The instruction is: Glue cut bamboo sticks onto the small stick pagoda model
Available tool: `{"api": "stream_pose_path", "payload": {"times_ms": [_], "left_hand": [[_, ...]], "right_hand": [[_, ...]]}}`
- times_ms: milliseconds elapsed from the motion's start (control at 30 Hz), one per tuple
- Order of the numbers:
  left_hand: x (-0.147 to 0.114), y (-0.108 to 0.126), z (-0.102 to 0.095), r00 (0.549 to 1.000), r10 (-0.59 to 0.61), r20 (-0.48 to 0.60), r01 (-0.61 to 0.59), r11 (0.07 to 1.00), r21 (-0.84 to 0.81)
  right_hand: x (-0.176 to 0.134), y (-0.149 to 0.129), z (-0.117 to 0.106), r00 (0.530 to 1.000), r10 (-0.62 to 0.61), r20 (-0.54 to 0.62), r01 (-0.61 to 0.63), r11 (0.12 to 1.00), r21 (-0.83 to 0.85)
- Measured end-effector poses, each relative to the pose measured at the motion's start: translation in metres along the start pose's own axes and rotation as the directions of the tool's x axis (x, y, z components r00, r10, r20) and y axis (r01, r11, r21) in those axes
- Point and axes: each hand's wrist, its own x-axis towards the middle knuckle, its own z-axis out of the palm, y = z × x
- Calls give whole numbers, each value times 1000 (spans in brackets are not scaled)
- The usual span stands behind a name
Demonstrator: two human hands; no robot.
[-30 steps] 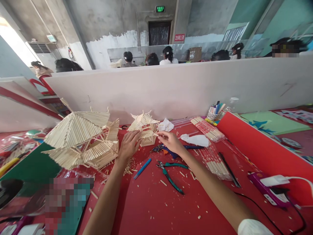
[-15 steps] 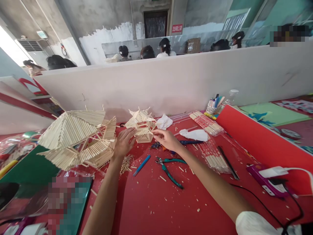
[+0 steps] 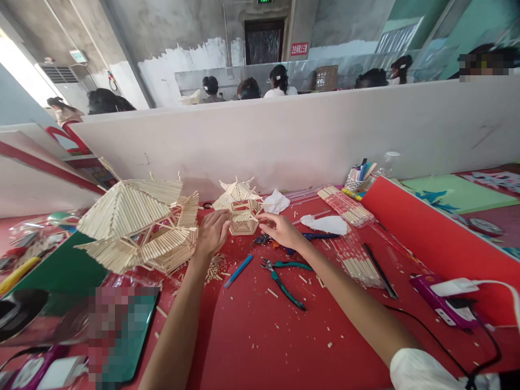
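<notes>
A small tiered pavilion model (image 3: 244,221), built of pale wooden sticks, stands on the red table with its peaked roof up. At its left edge my left hand (image 3: 212,234) holds it, fingers closed against the side; the fingertips are partly hidden. My right hand (image 3: 281,231) pinches its lower right corner between thumb and fingers. To the left stands a larger pavilion model (image 3: 125,208) of the same sticks, near my left forearm. A heap of short stick offcuts (image 3: 214,269) lies just below my left hand.
Green-handled cutting pliers (image 3: 284,281), a blue pen (image 3: 238,271) and dark blue pliers (image 3: 320,235) lie nearby. Bagged sticks (image 3: 345,206) and crumpled tissue (image 3: 277,201) are farther right. A red board (image 3: 422,249) and a power strip (image 3: 442,306) bound the right side.
The view has shifted slightly, so the models and hands appear a little farther right. Both hands stay at the small pavilion model, with hardly any change in their hold.
</notes>
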Motion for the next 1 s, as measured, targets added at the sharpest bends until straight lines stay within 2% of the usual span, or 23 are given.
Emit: {"api": "stream_pose_path", "payload": {"times_ms": [200,400,600,733,833,933,1000], "left_hand": [[5,-4,-2,994,-70,85,62,994,95],[7,-7,-7,950,-123,286,62,975,214],[3,3,-15,932,-137,335,34,955,295],[1,18,-31,935,-95,341,-8,957,289],[4,40,-51,929,-67,363,-39,960,277],[7,62,-61,881,-78,466,-37,972,233],[7,69,-57,836,-113,536,8,981,195]], "right_hand": [[-1,-2,-2,1000,9,18,-9,1000,7],[-2,-6,-3,1000,9,18,-9,1000,-5],[-2,-8,-4,1000,24,1,-24,998,-50],[-2,-9,-4,1000,18,-15,-19,998,-61],[-2,-10,-5,1000,20,-11,-20,998,-61],[-2,-9,-5,1000,16,-1,-16,998,-63],[-3,-8,-5,1000,11,-1,-11,998,-69]]}}
